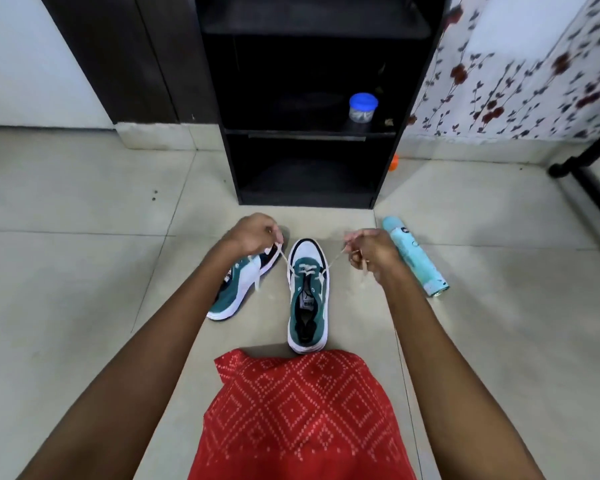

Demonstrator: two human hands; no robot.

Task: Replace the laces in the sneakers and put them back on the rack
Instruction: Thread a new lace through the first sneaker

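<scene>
Lace point(335, 260): pale, thin cord. It is threaded through the front eyelets of the sneaker point(307, 299), which stands upright on the floor tiles with its toe towards the rack point(305, 133). The two ends are drawn out in a taut V.

Left hand point(253, 233) pinches one end and right hand point(371, 249) pinches the other, with spare tail hanging below the fist.

Judgement: the lace is soft, limp and light, so pinch close to the tips to feed the eyelets. The sneaker looks light and may lift or skid under a pull; steady it at the heel.

Second sneaker point(243, 289) lies on its side, just left. Spray can point(416, 258) lies on the floor to the right. Jar point(362, 107) sits on a rack shelf.
</scene>
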